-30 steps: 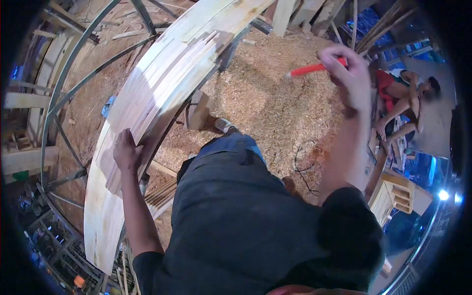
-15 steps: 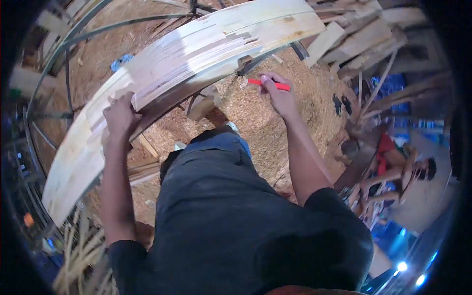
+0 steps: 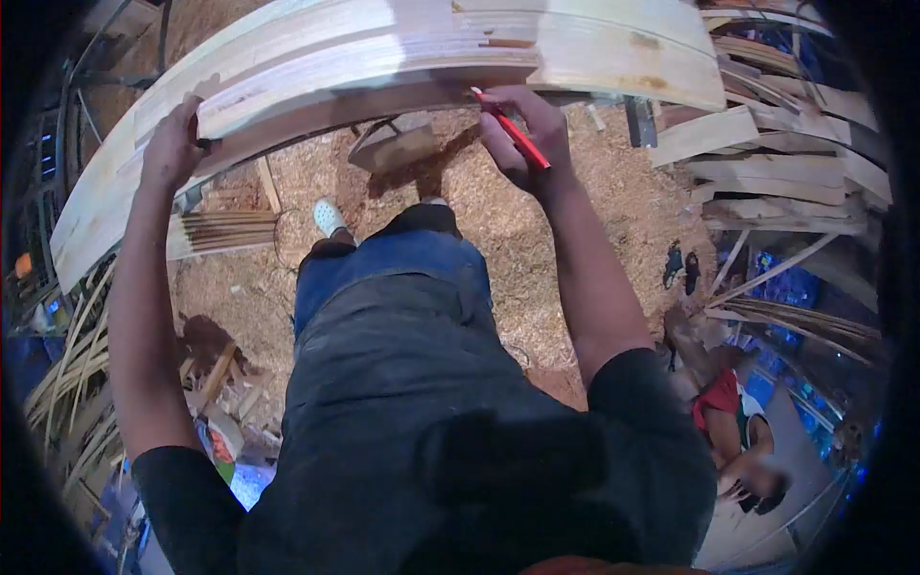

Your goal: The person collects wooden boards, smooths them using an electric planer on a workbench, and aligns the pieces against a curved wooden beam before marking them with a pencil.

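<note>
A long pale wooden plank (image 3: 632, 62), bowed by the lens, spans the top of the view. Thin wooden strips (image 3: 355, 77) lie along it in a stack. At the strips' left end, my left hand (image 3: 172, 149) is closed over their near edge, thumb toward me. My right hand (image 3: 532, 134) is closed around a red pencil (image 3: 522, 144). The pencil's pale tip points up and left, close to the near edge of the strips by their right end. Whether the tip touches the wood I cannot tell.
Wood shavings (image 3: 613, 220) cover the floor. A wooden block (image 3: 393, 149) sits below the plank. Stacked boards (image 3: 776, 182) stand at right, thin slats (image 3: 230, 230) at left. Dark sandals (image 3: 682, 266) lie on the shavings. Another person (image 3: 738, 422) is at lower right.
My view has shifted, and the plank now lies more level across the top. My right hand has brought the pencil up to the strips' edge, and the pencil is now tilted more steeply.
</note>
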A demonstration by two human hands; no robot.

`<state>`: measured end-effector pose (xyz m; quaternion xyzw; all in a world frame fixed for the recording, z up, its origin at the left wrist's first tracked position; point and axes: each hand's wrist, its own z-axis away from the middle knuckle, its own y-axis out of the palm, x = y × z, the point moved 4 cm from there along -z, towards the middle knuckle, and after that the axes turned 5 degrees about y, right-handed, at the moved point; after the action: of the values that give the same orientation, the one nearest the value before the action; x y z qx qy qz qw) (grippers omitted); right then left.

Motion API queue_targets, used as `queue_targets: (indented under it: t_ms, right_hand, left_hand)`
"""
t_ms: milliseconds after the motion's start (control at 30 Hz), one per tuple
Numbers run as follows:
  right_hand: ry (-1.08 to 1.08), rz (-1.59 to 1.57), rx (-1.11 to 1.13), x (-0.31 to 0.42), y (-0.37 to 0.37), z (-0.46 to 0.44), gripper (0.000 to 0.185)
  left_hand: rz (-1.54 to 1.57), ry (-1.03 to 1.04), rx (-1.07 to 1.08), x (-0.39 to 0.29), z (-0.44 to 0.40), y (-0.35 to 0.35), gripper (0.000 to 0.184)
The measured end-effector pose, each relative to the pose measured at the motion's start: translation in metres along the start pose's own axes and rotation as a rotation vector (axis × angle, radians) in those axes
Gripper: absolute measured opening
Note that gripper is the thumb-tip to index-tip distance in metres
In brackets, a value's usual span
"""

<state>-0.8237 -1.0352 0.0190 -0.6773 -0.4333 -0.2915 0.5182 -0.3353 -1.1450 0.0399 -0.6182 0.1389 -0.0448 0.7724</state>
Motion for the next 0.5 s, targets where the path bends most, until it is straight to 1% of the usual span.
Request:
queue_targets:
  t_ms: [33, 67, 133, 167, 200, 233, 300, 400, 500]
  right_hand:
    - [-0.05, -0.005, -0.016, -0.003, 0.002, -0.001, 0.021]
    - [-0.103, -0.009, -0.035, -0.005, 0.004, -0.003, 0.021]
    - [-0.218, 0.0, -0.061, -0.005, 0.005, -0.009, 0.019]
    - [-0.239, 0.009, -0.05, -0.008, 0.005, -0.01, 0.019]
    - [-0.263, 0.02, -0.04, -0.011, 0.005, -0.011, 0.018]
    - [-0.288, 0.031, -0.031, -0.014, 0.005, -0.012, 0.018]
    - [-0.313, 0.05, 0.01, -0.021, 0.005, -0.013, 0.02]
    - [-0.31, 0.052, 0.052, -0.026, 0.005, -0.016, 0.021]
    - [-0.28, 0.047, 0.093, -0.025, 0.002, -0.017, 0.021]
  left_hand:
    - [-0.062, 0.008, 0.029, -0.017, 0.003, -0.01, 0.053]
    - [-0.08, 0.066, -0.013, -0.011, 0.003, -0.007, 0.057]
    - [-0.066, 0.051, -0.016, -0.013, 0.004, -0.009, 0.057]
    - [-0.056, 0.047, -0.019, -0.018, 0.003, -0.01, 0.057]
    - [-0.132, 0.079, -0.051, -0.024, 0.006, -0.012, 0.055]
    - [-0.127, 0.046, -0.022, -0.026, 0.004, -0.013, 0.055]
    - [-0.12, -0.02, 0.041, -0.027, 0.003, -0.014, 0.054]
    - [-0.071, 0.055, -0.046, -0.017, 0.004, -0.008, 0.055]
    - [-0.048, 0.025, -0.03, -0.024, 0.005, -0.01, 0.057]
